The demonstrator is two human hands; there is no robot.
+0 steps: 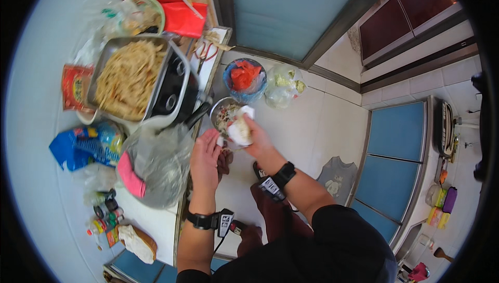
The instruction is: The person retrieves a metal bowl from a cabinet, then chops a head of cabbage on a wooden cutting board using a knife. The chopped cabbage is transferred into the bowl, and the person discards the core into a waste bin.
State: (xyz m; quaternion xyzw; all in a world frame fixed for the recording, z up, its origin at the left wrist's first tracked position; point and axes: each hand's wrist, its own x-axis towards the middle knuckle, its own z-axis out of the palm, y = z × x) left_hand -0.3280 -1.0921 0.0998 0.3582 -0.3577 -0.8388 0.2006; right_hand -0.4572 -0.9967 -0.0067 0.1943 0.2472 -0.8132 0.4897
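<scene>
My right hand (258, 138) holds a white piece (241, 130) with a pale yellow patch on it. Whether it is paper or food is not clear. Close by on the left, my left hand (205, 162) has its fingers stretched toward it, and a small white bit (220, 141) shows at the fingertips. Whether the fingers pinch that bit cannot be made out. Just beyond both hands is a metal bowl (215, 112) of mixed scraps, partly covered by the white piece. A brownish thing (225, 162) shows behind my left fingers, blurred.
On the left counter (161, 228) sit an electric cooker (171, 92) full of pale strips, red-handled scissors (205, 53), a grey plastic bag (163, 166) and several bottles (105, 207). A lined bin (245, 79) and a clear bag (284, 86) stand on the floor.
</scene>
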